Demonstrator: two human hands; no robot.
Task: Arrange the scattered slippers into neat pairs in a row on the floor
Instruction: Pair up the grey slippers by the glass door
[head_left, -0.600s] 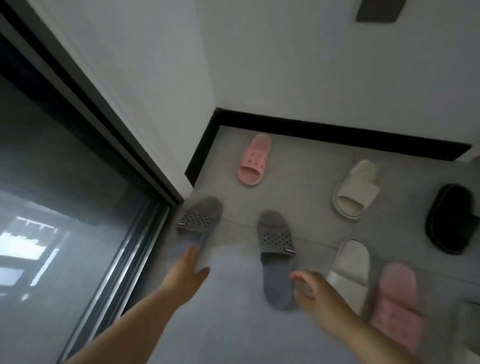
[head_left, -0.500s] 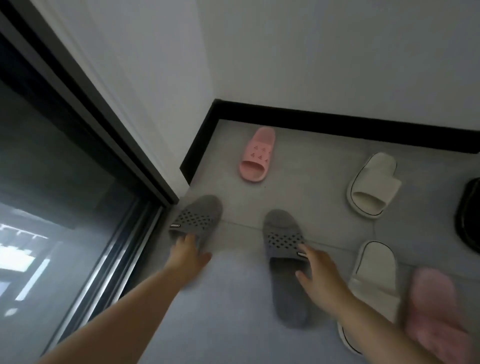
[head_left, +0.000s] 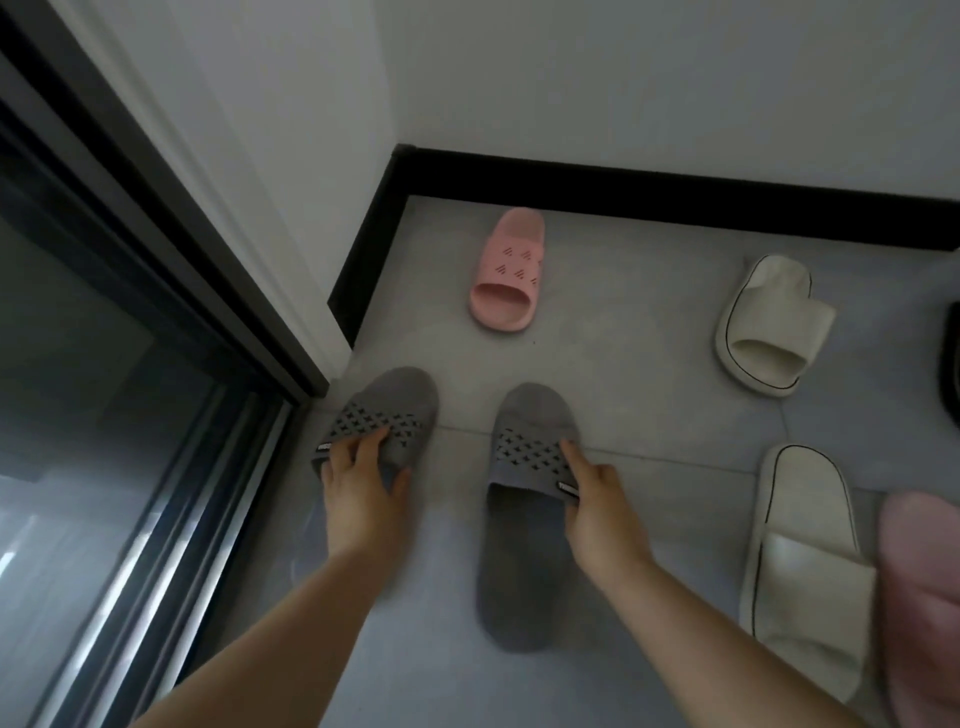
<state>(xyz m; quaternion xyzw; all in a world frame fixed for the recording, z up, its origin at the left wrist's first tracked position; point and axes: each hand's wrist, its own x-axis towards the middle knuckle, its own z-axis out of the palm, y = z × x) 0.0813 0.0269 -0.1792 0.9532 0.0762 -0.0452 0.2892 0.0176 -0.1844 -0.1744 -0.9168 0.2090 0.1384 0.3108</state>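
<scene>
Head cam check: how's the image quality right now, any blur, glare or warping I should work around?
Head view: dim, flat light; the two grey perforated slippers under the left hand and right hand read clearly. Head view: the fuzzy pink slipper at the right edge is smeared. Head view: the dark glass door shows reflections, and its frame leans from wide-angle distortion.

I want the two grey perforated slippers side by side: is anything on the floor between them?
Nothing visible: bare floor tile separates the left grey perforated slipper from the right grey perforated slipper. The left hand and right hand already touch them.
</scene>
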